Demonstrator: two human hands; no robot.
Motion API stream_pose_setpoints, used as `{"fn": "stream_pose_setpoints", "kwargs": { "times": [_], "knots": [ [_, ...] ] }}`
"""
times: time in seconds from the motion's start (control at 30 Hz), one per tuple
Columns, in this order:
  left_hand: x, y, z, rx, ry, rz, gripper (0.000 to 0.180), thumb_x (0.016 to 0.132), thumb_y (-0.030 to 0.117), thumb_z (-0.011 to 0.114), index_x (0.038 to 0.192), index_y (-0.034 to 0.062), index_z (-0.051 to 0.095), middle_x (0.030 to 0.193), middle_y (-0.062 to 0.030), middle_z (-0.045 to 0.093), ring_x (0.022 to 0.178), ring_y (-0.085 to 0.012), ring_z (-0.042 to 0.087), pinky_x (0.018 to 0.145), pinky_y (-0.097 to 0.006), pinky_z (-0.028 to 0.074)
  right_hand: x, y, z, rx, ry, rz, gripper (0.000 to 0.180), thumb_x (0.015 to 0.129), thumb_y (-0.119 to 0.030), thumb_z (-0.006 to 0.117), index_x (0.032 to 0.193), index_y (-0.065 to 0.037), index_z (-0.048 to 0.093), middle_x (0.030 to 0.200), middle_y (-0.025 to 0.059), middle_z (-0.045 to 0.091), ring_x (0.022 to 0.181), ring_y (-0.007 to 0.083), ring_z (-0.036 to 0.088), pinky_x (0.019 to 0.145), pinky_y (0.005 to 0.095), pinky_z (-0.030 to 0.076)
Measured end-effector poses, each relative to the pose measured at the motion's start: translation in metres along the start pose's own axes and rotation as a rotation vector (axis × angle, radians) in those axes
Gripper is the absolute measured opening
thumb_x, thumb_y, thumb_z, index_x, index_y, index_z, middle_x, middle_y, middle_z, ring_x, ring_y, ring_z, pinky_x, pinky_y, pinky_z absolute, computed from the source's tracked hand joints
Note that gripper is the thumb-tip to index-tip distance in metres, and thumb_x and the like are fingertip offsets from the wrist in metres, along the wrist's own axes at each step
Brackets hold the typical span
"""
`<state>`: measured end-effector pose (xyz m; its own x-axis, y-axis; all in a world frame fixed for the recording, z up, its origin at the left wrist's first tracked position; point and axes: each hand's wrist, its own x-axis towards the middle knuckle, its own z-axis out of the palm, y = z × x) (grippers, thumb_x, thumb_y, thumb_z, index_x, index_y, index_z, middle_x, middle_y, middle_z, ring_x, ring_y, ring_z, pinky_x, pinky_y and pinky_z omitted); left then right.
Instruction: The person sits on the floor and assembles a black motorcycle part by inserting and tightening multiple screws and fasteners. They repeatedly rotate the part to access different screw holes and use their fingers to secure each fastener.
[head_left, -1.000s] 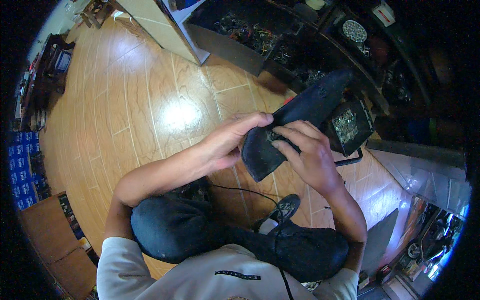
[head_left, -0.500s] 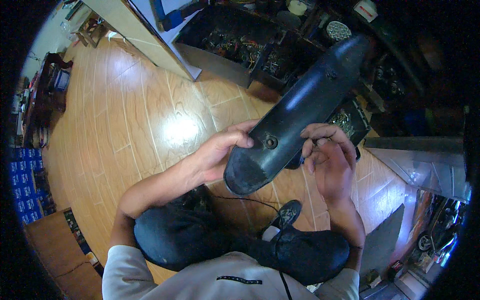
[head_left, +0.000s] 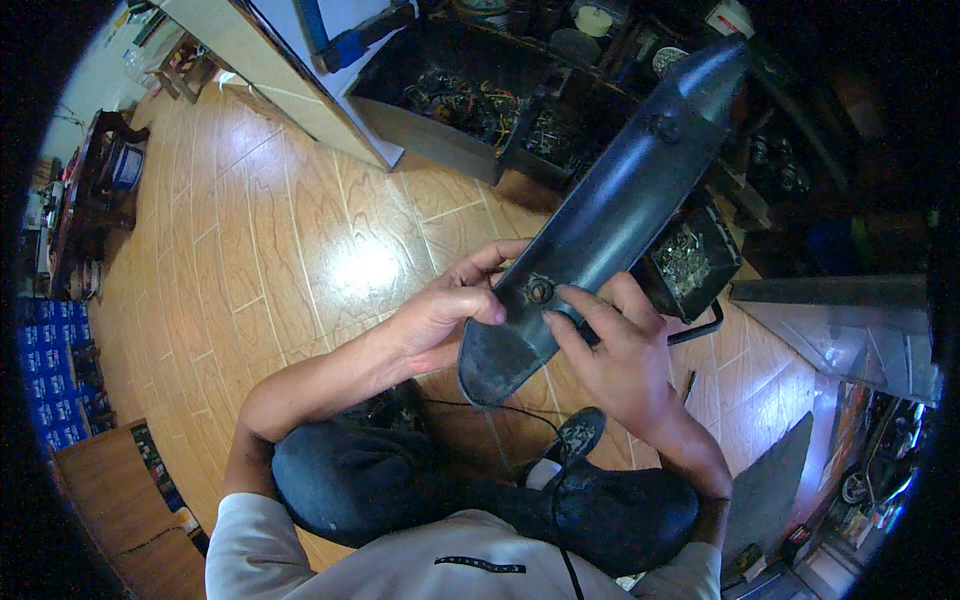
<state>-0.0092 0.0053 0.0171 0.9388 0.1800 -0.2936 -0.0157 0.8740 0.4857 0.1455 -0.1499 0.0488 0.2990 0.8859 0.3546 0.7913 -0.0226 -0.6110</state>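
A long black curved cover (head_left: 610,200), like an exhaust heat shield, slants from near my lap up to the far right. My left hand (head_left: 455,310) is closed on its lower left edge, thumb on top and fingers behind. A dark round bolt head (head_left: 540,291) sits in the mounting hole near the lower end. Beside it, my right hand (head_left: 620,355) reaches in from the right, index fingertip at the bolt's edge and thumb just below. Those two fingertips are apart, and nothing shows between them. A second mounting hole (head_left: 662,127) lies near the upper end.
Beyond the cover stands an open dark tray (head_left: 430,135) of mixed small hardware. A smaller black bin (head_left: 690,262) of metal pieces rests on the tiled wood-look floor (head_left: 290,240). Blue boxes (head_left: 55,365) are stacked at far left; a grey metal panel (head_left: 840,320) stands right.
My right hand has moved left onto the cover beside the hole, where a bolt head now shows. The cover has shifted slightly, uncovering more of the black bin. My left hand keeps its grip.
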Motion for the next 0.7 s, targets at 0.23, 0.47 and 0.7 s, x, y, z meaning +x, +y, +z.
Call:
{"fn": "stream_pose_setpoints", "kwargs": {
  "times": [0.23, 0.47, 0.7],
  "knots": [
    [0.001, -0.001, 0.001, -0.022, 0.01, -0.022, 0.078, 0.072, -0.002, 0.055, 0.148, 0.0018, 0.039, 0.134, -0.0135, 0.056, 0.119, -0.0209, 0.06, 0.106, -0.035, 0.048, 0.005, -0.006, 0.003, -0.034, 0.021, -0.004, 0.027, 0.081, -0.005, 0.079, 0.107, -0.003, 0.074, 0.08, 0.0071, 0.054, 0.065, 0.0187, 0.056, 0.058, 0.0331, 0.047],
    [-0.001, 0.001, 0.001, 0.042, 0.072, 0.002, 0.074, 0.075, -0.004, 0.054, 0.148, 0.0033, 0.041, 0.131, -0.0112, 0.056, 0.118, -0.0189, 0.058, 0.104, -0.031, 0.047, 0.013, -0.004, 0.002, -0.11, -0.074, -0.115, 0.032, 0.08, -0.003, 0.077, 0.112, -0.005, 0.074, 0.081, 0.0085, 0.055, 0.07, 0.0236, 0.058, 0.059, 0.0373, 0.047],
    [0.001, -0.005, 0.004, 0.194, 0.181, 0.043, 0.067, 0.08, -0.009, 0.054, 0.145, 0.0032, 0.046, 0.125, -0.0083, 0.059, 0.114, -0.0151, 0.058, 0.1, -0.028, 0.046, 0.012, 0.004, 0.004, -0.149, -0.118, -0.13, 0.032, 0.081, -0.003, 0.075, 0.112, -0.007, 0.074, 0.082, 0.0081, 0.057, 0.073, 0.0258, 0.059, 0.06, 0.0381, 0.048]
  ]
}}
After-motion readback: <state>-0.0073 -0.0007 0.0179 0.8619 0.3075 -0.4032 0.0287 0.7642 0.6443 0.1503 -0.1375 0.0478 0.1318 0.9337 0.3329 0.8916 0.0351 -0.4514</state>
